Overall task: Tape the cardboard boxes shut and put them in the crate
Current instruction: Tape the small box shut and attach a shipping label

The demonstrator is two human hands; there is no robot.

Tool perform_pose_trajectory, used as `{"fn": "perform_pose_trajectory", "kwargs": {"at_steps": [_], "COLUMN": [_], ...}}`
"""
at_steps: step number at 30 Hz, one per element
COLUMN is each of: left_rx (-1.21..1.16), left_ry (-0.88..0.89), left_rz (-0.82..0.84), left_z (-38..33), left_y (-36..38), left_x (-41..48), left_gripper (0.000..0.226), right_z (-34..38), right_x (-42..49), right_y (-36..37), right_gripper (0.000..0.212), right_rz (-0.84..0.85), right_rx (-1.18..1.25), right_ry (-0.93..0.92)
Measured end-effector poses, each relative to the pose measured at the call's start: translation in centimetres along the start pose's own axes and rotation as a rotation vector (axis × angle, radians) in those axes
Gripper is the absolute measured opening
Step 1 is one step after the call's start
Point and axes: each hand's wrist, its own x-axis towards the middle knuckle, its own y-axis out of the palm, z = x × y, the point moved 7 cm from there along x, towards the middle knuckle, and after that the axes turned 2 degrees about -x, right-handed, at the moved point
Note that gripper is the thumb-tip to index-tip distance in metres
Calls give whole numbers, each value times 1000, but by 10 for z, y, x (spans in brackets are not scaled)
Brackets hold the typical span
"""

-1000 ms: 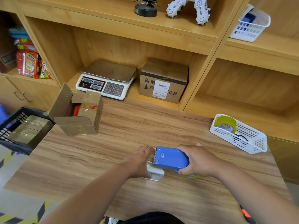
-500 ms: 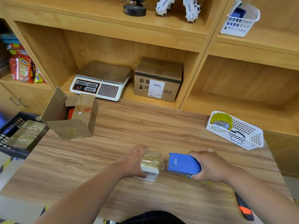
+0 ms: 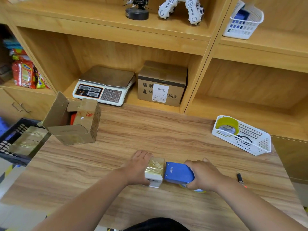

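Blue dispenser (image 3: 179, 172), one; small box (image 3: 154, 171), one; open box (image 3: 73, 124), one.

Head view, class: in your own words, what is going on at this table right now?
A person is taping a small box shut on the table. The left hand holds the small box in place while the right hand grips a blue tape dispenser set against its right end; glossy tape already covers its top. An open box waits at the table's far left, and the crate beside it already holds taped boxes.
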Motion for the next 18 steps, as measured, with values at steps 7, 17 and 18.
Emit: {"fn": "perform_pose_trajectory", "kwargs": {"at_steps": [7,17,18], "left_rx": [194,-302,-397], "left_ry": [159,38,12], "left_rz": [-64,-100,-94], "left_z": [-44,-10,-4], "left_y": [-1,-22,-22], "left_x": [15,7,5], "left_gripper": [90,100,100], "right_z": [2,1,3], "right_x": [-4,-16,-16], "right_y": [-4,-32,-35], "right_gripper": [40,46,47], "right_rz": [-22,-91,-100], "right_rx": [-4,220,238], "right_ry": [14,25,27]}}
